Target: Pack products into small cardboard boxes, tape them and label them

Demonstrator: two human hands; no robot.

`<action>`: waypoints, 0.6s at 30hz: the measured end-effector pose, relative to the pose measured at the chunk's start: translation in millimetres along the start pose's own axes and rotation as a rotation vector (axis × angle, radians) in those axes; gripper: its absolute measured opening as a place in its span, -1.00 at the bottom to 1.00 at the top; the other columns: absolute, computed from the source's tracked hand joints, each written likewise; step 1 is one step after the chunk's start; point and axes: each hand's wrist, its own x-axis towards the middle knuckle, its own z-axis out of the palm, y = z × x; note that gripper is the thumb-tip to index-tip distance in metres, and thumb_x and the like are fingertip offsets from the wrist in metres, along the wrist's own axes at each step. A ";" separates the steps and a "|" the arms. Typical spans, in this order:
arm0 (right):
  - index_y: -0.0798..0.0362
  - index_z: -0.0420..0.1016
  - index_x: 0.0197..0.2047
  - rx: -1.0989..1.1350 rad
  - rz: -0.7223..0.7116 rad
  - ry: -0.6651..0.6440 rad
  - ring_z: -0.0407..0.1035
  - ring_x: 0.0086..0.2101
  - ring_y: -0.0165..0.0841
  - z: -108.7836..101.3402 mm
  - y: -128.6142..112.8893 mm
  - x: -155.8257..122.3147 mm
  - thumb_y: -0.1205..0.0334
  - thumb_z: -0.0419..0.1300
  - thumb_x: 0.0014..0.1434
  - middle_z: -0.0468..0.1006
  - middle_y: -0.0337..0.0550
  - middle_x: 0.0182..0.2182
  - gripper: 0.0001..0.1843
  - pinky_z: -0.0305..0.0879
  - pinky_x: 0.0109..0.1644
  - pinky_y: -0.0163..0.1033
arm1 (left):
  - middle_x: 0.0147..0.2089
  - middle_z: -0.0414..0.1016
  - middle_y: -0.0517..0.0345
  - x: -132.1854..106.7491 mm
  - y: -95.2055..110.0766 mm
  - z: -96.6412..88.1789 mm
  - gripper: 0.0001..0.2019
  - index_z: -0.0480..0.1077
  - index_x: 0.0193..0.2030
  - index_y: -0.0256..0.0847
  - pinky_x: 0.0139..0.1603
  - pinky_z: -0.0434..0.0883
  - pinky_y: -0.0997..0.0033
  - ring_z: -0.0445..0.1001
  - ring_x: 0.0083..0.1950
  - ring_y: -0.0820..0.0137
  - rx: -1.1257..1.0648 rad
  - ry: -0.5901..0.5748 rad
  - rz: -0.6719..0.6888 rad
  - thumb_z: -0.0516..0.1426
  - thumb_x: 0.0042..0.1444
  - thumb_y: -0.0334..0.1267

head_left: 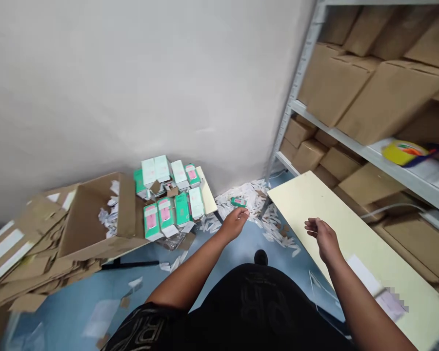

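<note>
My left hand [235, 223] hovers above the floor near the middle of the view. Its fingers are curled together, and what they hold, if anything, is hidden. Just beyond its fingertips a small green and pink box [238, 201] shows against the heap of white paper slips [254, 195]. My right hand [324, 240] is raised over the long pale-yellow table [296, 195], fingers bent but apart, with nothing in them. A white sheet [364, 274] and a pinkish packet [392, 303] lie on that table, partly behind my right forearm.
Several green and white boxes [183, 209] stand on a low table by the wall. Left of them is an open carton [91, 214] with crumpled paper, beside flattened cardboard [25, 243]. A metal shelf [351, 139] full of brown cartons rises at right. Scraps litter the blue floor [131, 312].
</note>
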 end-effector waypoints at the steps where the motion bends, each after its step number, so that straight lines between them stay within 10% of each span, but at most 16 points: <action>1: 0.06 0.59 -0.12 -0.009 -0.004 -0.043 0.57 -0.19 -0.18 10.8 -3.3 13.1 -0.26 0.16 0.22 0.67 0.02 -0.19 -0.46 0.49 -0.16 -0.14 | -0.04 0.60 0.05 3.9 1.0 -4.7 -0.60 0.49 0.00 -0.16 0.11 0.45 0.21 0.54 0.00 0.22 0.007 0.030 -0.008 0.04 0.31 0.08; 10: 0.01 0.60 -0.13 -0.165 -0.061 -0.482 0.57 -0.22 -0.15 122.5 -35.9 96.5 -0.31 0.20 0.14 0.69 -0.04 -0.24 -0.45 0.48 -0.16 -0.12 | 0.03 0.58 0.01 20.7 -5.8 -49.7 -0.66 0.47 0.00 -0.19 0.07 0.45 0.27 0.55 0.03 0.23 0.056 0.404 -0.144 0.13 0.25 -0.02; 18: -0.02 0.60 -0.18 -0.301 -0.096 -0.814 0.56 -0.24 -0.14 256.0 -46.9 75.4 -0.29 0.18 0.14 0.69 -0.05 -0.25 -0.49 0.46 -0.16 -0.10 | 0.04 0.57 0.02 -7.5 -44.2 -152.1 -0.71 0.47 0.02 -0.16 0.11 0.44 0.25 0.55 0.03 0.26 0.084 0.736 -0.221 0.18 0.21 -0.12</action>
